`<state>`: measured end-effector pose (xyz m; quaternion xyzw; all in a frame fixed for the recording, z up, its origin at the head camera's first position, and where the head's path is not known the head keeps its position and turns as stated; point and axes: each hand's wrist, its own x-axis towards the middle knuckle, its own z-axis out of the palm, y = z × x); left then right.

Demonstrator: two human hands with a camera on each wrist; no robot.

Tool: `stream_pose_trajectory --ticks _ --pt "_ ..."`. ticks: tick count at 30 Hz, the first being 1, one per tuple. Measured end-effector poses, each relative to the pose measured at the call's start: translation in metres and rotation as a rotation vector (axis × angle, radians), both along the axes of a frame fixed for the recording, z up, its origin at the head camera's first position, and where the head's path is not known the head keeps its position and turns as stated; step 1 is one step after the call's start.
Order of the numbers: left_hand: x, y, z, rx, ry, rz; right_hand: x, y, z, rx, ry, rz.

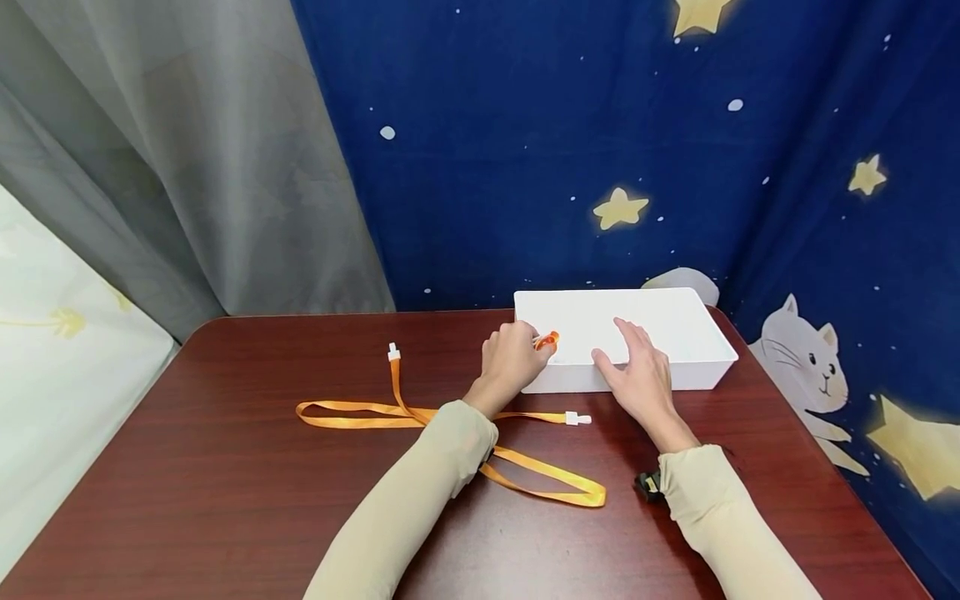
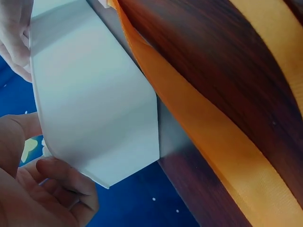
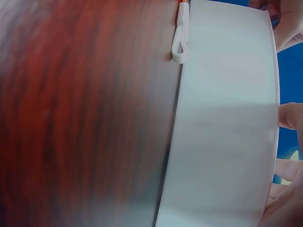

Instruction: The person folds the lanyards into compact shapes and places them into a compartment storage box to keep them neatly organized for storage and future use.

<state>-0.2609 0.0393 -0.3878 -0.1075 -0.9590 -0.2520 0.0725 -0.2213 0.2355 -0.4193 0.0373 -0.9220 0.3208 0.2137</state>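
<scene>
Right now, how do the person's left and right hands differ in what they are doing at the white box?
The left hand is curled, pinching a bit of orange lanyard at the white box rim; the right hand holds nothing. The left fingers are bent; the right fingers lie straight over the rim. Both are at the box's near edge, in beige sleeves.

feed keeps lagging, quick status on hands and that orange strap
Left hand pinches orange strap at box rim. Right hand open on box. More straps loose on table.
</scene>
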Motion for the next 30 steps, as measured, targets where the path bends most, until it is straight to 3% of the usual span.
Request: stream_pose_trajectory --ticks 6,15,30 --pt "0.000 0.000 -0.001 -0.011 -0.008 -0.002 0.001 -0.001 0.001 0.000 -0.019 -0.001" --pt "0.003 -0.007 -0.003 0.071 -0.008 -0.053 0.003 -0.002 0.003 -0.005 -0.040 0.004" --pt "0.017 -0.056 0.013 0.240 0.044 -0.164 0.002 -0.001 0.003 0.007 -0.026 0.013"
